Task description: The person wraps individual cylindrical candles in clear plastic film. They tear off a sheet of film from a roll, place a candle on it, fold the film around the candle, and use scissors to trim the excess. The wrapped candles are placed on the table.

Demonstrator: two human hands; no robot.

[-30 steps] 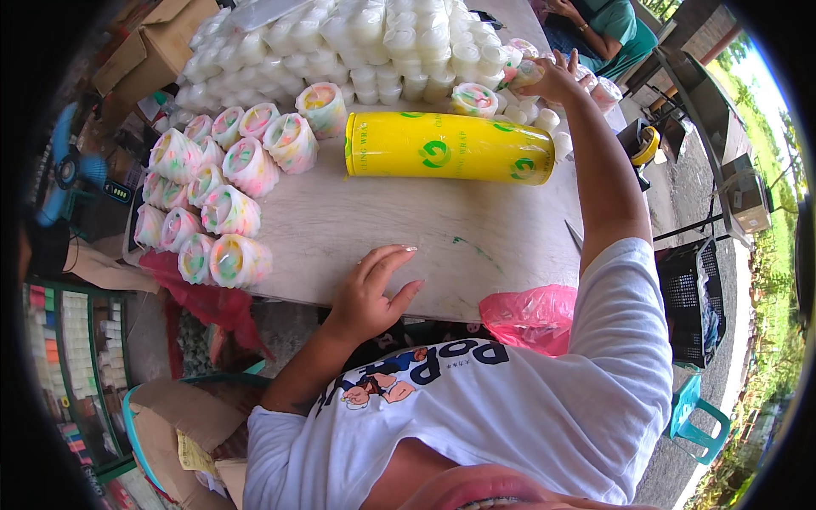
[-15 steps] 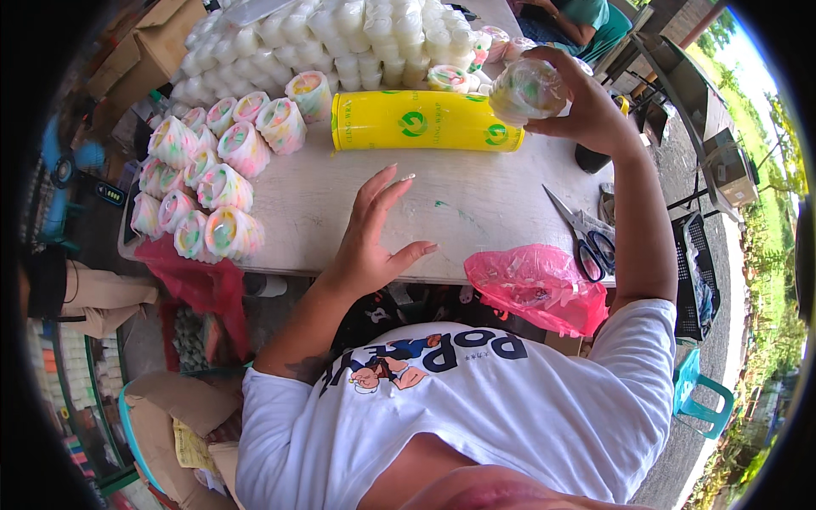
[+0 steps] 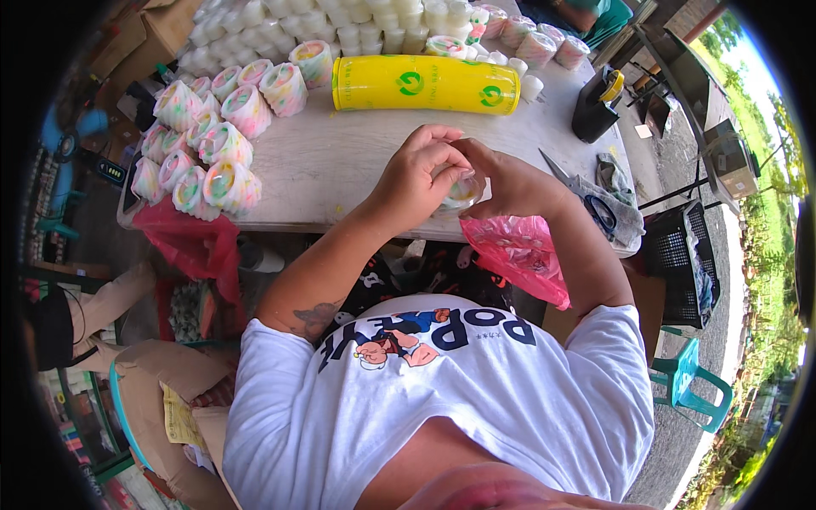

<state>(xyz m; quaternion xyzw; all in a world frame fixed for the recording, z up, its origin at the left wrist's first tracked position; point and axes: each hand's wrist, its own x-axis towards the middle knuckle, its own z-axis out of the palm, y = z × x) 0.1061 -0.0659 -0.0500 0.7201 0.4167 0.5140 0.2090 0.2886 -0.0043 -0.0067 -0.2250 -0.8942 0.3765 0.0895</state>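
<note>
A small round cup in clear plastic [image 3: 461, 194], with bits of colour showing inside, is between my hands above the near part of the table. My right hand [image 3: 512, 180] is closed around its right side. My left hand [image 3: 422, 170] is closed at its upper left, thumb and fingers pinching by its edge; the fingers hide much of the cup. Beyond my hands lies a yellow roll of cling wrap [image 3: 425, 83]. A pink plastic bag [image 3: 520, 255] hangs at the table's near edge, below my right forearm.
Multicoloured wrapped cups [image 3: 223, 143] crowd the table's left side. White cups [image 3: 340, 25] are stacked at the back, with more wrapped cups [image 3: 535, 49] at the back right. Scissors [image 3: 599, 212] lie on a grey cloth [image 3: 627, 223], near a black container [image 3: 595, 110].
My right hand has brought the cup from the back right, above the roll's end, down towards me. My left hand, open before, has moved right and closed on the cup.
</note>
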